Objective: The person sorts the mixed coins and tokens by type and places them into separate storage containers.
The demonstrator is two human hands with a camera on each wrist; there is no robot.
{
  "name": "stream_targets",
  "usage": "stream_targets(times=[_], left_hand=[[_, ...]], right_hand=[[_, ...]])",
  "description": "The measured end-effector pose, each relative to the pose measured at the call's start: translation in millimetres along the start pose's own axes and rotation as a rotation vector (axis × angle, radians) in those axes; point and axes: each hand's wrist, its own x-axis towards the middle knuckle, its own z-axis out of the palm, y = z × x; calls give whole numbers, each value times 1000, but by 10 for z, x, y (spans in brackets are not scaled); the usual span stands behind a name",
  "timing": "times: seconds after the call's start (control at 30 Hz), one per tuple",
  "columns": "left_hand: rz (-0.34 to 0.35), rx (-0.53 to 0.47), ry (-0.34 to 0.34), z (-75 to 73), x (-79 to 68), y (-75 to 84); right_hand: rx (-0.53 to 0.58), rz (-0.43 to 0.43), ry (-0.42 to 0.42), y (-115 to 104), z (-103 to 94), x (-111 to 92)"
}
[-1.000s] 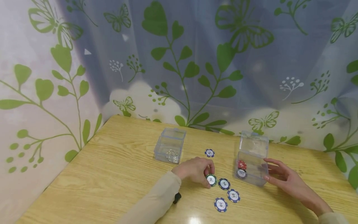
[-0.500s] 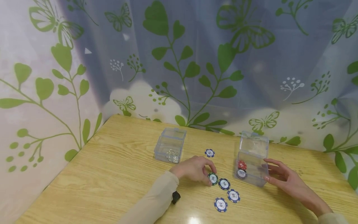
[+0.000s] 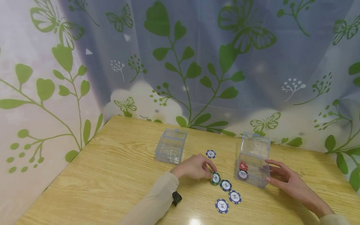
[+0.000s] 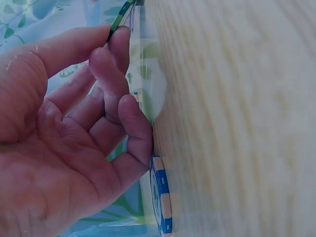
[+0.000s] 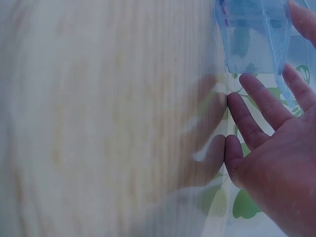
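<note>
My left hand (image 3: 197, 168) pinches a green poker chip (image 3: 215, 178) marked 20 between thumb and index finger. In the left wrist view this green chip (image 4: 118, 22) is seen edge-on, tilted, while the other fingers curl loosely close to the tabletop. Close to the right of it lies a blue chip marked 50 (image 3: 226, 185). My right hand (image 3: 291, 180) rests its thumb and fingertips against the right side of a clear plastic box (image 3: 257, 181) with a raised lid. Inside that box are a red chip (image 3: 243, 166) and a dark chip marked 100 (image 3: 243, 175).
Two blue chips marked 10, one nearer (image 3: 222, 206) and one right of it (image 3: 234, 197), lie on the wooden table (image 3: 112, 168). Another blue chip (image 3: 210, 154) lies farther back. A second clear box (image 3: 160, 153), lid raised, holds clear ring-like pieces (image 3: 173, 156). A patterned curtain (image 3: 197, 78) hangs behind.
The green chip in my left hand has shifted slightly to the right and away from me, and it now tilts more. My right hand has stayed at the box.
</note>
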Motion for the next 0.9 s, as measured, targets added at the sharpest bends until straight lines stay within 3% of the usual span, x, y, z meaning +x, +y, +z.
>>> stream_targets(times=[0.6,0.9], left_hand=[[22,-88,24,4,38,-14],[47,-124,71,23,82,29]], right_hand=[[1,-14,5,-1,3,3],[3,-14,6,-13,0,-6]])
